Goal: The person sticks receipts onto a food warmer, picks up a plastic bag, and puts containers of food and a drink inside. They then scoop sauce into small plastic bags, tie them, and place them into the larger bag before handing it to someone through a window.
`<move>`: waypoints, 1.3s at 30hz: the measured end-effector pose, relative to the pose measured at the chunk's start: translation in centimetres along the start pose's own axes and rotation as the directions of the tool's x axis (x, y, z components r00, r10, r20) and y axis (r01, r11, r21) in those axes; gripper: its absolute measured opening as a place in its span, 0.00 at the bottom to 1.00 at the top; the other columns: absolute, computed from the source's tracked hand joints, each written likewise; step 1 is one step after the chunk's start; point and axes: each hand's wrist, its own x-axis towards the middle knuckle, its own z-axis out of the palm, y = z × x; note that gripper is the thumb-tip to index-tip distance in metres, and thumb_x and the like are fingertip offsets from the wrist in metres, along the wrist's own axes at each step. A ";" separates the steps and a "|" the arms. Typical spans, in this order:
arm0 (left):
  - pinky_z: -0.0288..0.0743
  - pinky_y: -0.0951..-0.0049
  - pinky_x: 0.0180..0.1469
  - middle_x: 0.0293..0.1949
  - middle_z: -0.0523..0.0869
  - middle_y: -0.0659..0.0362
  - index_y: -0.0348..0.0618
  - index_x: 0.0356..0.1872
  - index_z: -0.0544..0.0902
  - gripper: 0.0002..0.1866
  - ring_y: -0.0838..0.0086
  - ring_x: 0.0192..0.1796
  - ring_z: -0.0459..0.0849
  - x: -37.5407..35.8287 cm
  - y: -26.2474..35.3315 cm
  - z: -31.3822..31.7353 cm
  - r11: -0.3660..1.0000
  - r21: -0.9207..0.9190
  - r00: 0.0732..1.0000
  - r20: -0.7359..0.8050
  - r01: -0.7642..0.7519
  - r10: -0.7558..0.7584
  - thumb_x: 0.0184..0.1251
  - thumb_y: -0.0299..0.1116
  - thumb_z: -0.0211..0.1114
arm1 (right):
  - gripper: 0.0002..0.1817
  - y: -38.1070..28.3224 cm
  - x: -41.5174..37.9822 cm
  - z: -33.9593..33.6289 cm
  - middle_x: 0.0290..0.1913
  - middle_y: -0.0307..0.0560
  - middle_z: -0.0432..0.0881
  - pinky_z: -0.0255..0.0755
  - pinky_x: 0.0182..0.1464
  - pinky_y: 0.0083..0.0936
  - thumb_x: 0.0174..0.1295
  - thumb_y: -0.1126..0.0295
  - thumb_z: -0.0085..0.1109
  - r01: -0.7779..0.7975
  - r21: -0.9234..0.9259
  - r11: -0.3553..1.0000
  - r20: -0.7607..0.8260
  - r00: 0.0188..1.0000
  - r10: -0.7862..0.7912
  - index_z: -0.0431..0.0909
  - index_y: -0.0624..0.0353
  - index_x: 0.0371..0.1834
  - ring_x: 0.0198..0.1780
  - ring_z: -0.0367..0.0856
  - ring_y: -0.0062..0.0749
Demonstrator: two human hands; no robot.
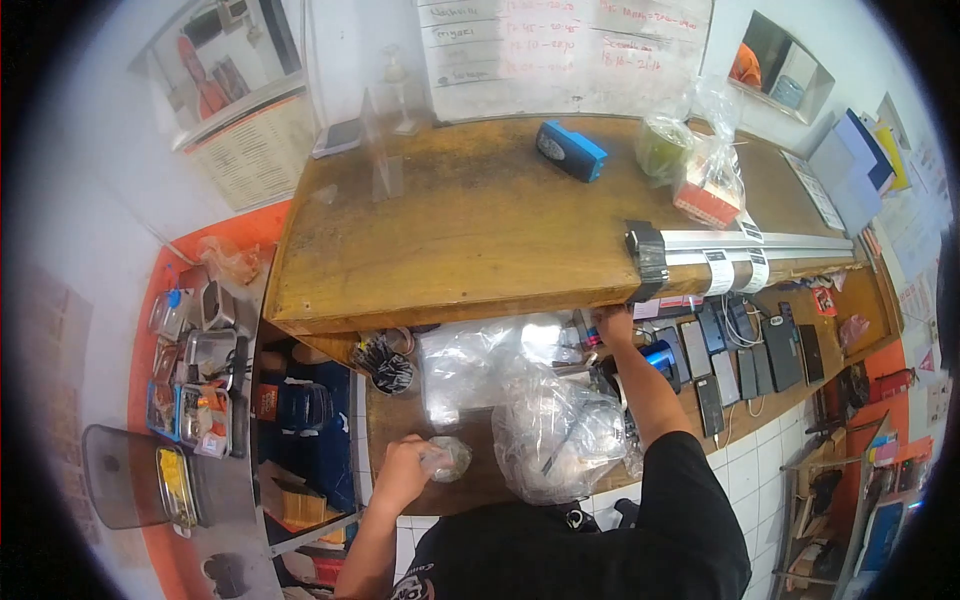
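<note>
My left hand [402, 474] is closed on the gathered top of a small clear plastic bag [452, 459] with something greenish in it, low over the lower wooden counter. My right hand [615, 326] reaches in under the front edge of the raised shelf, beside a small dark and reddish item [588, 328]. Its fingers are mostly hidden, so I cannot see whether it grips anything. Between my arms stands a large, bulging clear plastic bag [560, 435] with pale contents. Flat clear plastic sheets or bags [455, 370] lie behind it.
Several phones [710, 400] with white cables lie to the right. A cup of thin dark sticks [385, 365] stands at left. On the raised shelf [450, 230] are a blue box [571, 150], bagged goods [710, 185] and metal rails [770, 246]. Food containers [210, 350] line the far left.
</note>
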 end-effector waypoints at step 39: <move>0.79 0.78 0.31 0.25 0.87 0.55 0.29 0.36 0.85 0.08 0.77 0.27 0.86 0.4 -1.8 -0.6 0.951 -0.247 0.982 0.089 0.186 -0.169 0.60 0.25 0.70 | 0.22 -30.8 -19.8 -11.3 0.33 0.41 0.85 0.72 0.35 0.20 0.56 0.80 0.63 -0.148 0.979 0.138 0.184 0.934 -0.306 0.80 0.59 0.57 0.28 0.73 0.18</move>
